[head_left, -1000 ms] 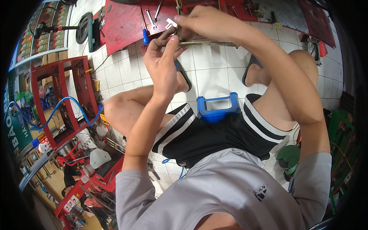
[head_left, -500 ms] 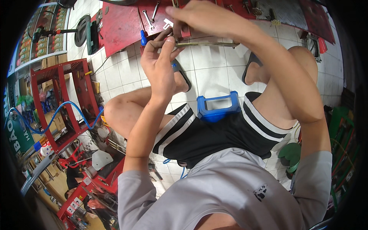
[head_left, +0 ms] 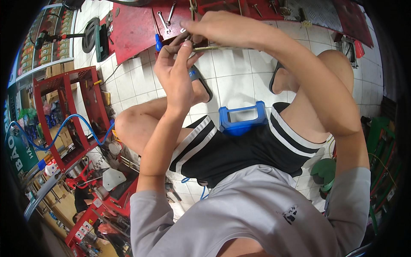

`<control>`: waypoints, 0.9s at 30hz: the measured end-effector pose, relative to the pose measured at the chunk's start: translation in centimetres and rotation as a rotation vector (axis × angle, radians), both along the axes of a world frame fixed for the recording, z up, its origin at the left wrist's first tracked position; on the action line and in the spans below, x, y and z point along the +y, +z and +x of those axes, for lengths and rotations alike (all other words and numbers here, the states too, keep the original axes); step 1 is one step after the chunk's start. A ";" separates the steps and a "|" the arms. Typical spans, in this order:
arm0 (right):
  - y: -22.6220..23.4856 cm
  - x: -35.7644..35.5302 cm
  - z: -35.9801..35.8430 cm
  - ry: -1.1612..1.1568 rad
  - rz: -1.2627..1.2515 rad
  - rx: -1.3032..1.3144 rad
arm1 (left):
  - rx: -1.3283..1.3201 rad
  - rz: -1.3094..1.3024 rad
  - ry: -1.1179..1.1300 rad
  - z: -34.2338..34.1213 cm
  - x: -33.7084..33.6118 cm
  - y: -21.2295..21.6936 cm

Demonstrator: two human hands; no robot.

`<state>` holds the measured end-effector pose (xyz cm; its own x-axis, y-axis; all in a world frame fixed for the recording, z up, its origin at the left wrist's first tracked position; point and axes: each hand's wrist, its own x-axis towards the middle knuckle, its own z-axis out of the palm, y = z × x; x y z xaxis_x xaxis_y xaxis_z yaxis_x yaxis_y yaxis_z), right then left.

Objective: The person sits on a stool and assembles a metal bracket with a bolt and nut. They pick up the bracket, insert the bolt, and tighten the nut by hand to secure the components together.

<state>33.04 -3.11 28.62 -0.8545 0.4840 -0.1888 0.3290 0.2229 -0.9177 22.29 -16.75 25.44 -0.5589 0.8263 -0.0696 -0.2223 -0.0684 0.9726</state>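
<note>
Both hands meet over the white tiled floor (head_left: 239,81): the left hand (head_left: 175,73) has risen a little toward the red mat (head_left: 137,30) since a second ago, its fingers curled around one end of a thin metal rod (head_left: 222,48), while the right hand (head_left: 218,28) stays closed over something small at that same end. That slight shift suggests fine fitting work continues. A blue stool (head_left: 242,121) sits between the knees, wrenches (head_left: 165,17) lie on the mat.

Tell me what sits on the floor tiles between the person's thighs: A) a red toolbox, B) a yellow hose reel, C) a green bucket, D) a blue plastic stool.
D: a blue stool with a slotted top shows on the white tiles between the thighs, below both raised hands.
</note>
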 end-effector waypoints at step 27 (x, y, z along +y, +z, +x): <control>0.9 0.2 0.1 -0.054 0.096 0.050 | 0.013 -0.016 0.017 0.1 0.1 0.2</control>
